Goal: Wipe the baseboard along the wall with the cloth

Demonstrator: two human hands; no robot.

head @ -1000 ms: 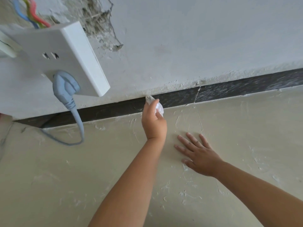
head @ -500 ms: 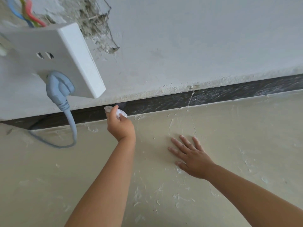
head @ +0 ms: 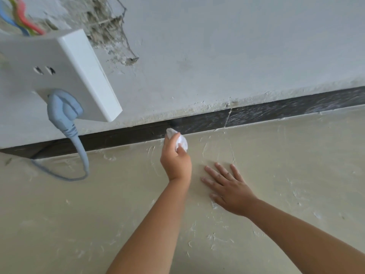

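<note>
Just 2 hands: left hand (head: pixel 176 162) w/ 1 cloth (head: pixel 180 141) on baseboard (head: pixel 207 122).

From my remote seat, a white socket box (head: pixel 59 74) juts out from the pale plastered wall (head: pixel 237 46), a grey-blue plug (head: pixel 63 109) seated in its lower outlet. The plug's cable (head: pixel 82 155) drops to the cream floor (head: pixel 98 204) and loops back left toward the wall's foot. Red, green and blue wires (head: pixel 17 18) emerge above the box. Beside them I see a patch of broken plaster (head: pixel 106 22), rough and cracked. White smears streak the floor.
</note>
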